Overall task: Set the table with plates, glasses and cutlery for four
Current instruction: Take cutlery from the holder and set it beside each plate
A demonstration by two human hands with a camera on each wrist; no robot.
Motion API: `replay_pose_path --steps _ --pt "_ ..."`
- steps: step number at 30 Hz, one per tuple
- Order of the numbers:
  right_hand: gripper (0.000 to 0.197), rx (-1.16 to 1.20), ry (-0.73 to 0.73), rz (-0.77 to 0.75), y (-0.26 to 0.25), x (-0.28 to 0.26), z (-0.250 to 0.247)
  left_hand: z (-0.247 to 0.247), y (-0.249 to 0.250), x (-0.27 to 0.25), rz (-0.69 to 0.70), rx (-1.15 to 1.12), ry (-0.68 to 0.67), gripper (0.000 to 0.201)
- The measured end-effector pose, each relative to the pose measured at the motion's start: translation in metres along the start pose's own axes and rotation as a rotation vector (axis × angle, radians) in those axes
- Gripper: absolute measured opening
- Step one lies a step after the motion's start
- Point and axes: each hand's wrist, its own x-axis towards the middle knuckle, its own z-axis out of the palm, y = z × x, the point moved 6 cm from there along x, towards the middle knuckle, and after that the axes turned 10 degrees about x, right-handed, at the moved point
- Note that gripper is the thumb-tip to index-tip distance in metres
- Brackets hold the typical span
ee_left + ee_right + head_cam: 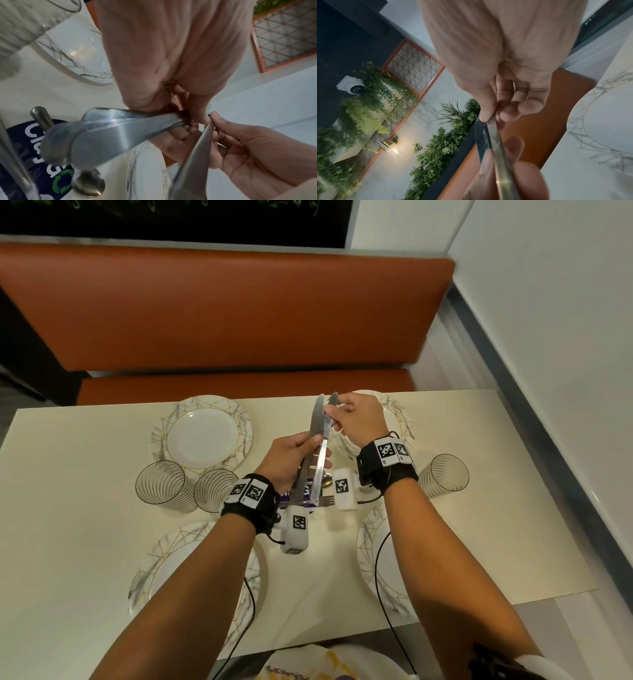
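Above the middle of the table my left hand (308,448) grips a small bundle of steel table knives (317,426) at mid-length, blades pointing up and away. My right hand (331,413) pinches the blade of one knife (485,136) near its tip. In the left wrist view that knife (193,155) splays away from the other handles (111,135). Marbled plates lie at far left (202,436), far right (402,419), near left (161,556) and near right (368,546). Two ribbed glasses (161,484) (214,489) stand at left, one glass (445,477) at right.
Below my hands a spoon (89,185) and a fork (327,501) lie on a purple packet (34,142) at the table's centre. An orange bench (222,313) runs along the far side. A white wall (548,337) closes the right. Cables hang from both wrists.
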Motion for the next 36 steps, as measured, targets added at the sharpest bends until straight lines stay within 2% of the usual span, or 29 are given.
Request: replay_pose_path --steps 7,14,18,24,29,32,36 --pt "0.023 -0.038 0.036 0.016 0.001 0.000 0.006 0.008 -0.002 -0.008 -0.030 -0.100 -0.013 0.023" --pt "0.034 -0.074 -0.044 0.067 0.003 -0.013 0.024 -0.007 -0.013 -0.012 0.000 -0.094 0.169 0.021" --pt "0.021 -0.110 -0.100 0.103 0.012 -0.038 0.044 -0.014 -0.020 -0.022 0.024 -0.149 0.229 0.022" --pt "0.015 0.079 -0.067 0.210 0.033 -0.070 0.063 -0.025 -0.042 -0.041 0.042 -0.128 0.261 0.021" --pt "0.013 0.074 -0.061 0.203 0.047 -0.090 0.070 -0.028 -0.057 -0.060 0.034 -0.077 0.246 0.021" --pt "0.012 0.128 -0.022 0.247 0.062 -0.104 0.070 -0.031 -0.068 -0.071 0.040 0.009 0.273 0.019" --pt "0.013 0.311 0.017 0.352 0.089 -0.127 0.070 -0.042 -0.090 -0.085 0.057 0.164 0.341 0.016"
